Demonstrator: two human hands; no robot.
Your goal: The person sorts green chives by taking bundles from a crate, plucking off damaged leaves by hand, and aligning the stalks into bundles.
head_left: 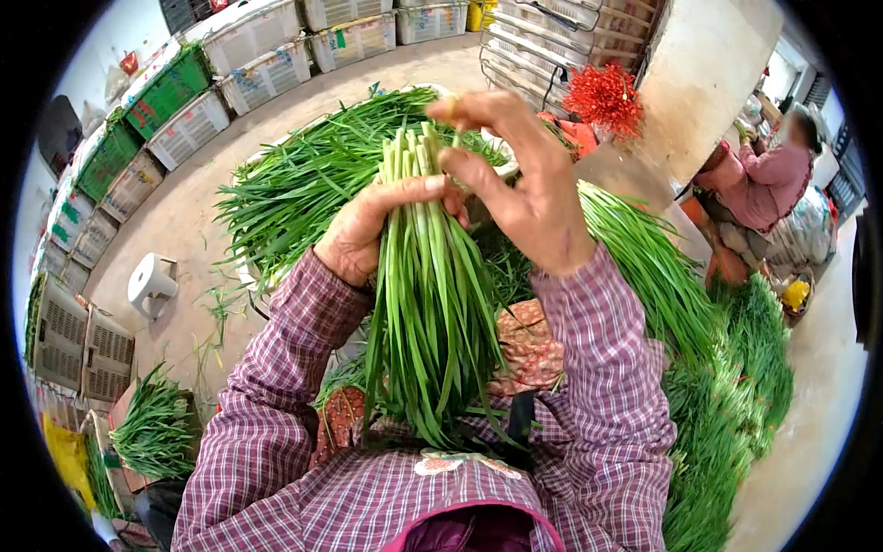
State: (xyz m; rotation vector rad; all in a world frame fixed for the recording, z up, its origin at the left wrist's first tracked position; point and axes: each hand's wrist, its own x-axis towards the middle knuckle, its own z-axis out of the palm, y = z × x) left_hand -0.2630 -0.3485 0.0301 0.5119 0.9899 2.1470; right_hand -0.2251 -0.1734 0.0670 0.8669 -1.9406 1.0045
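My left hand (382, 216) is closed around a bunch of garlic chives (428, 267), its thumb across the pale stalks near their cut ends. The cut ends point away from me and the green leaves hang toward my lap. Just beyond and to the right of those ends is my right hand (524, 175), its thumb and fingers curved and apart. A small yellowish bit shows by its fingertips, too blurred to name. Behind the bunch, a heap of chives (313, 184) lies on a round, light-rimmed support.
More chives (635, 267) are piled at my right, with a long heap (727, 396) on the floor. A bundle of red strands (602, 101) is at the back right. Another person (773, 179) sits far right. A white stool (152, 283) and stacked crates (189, 129) stand left.
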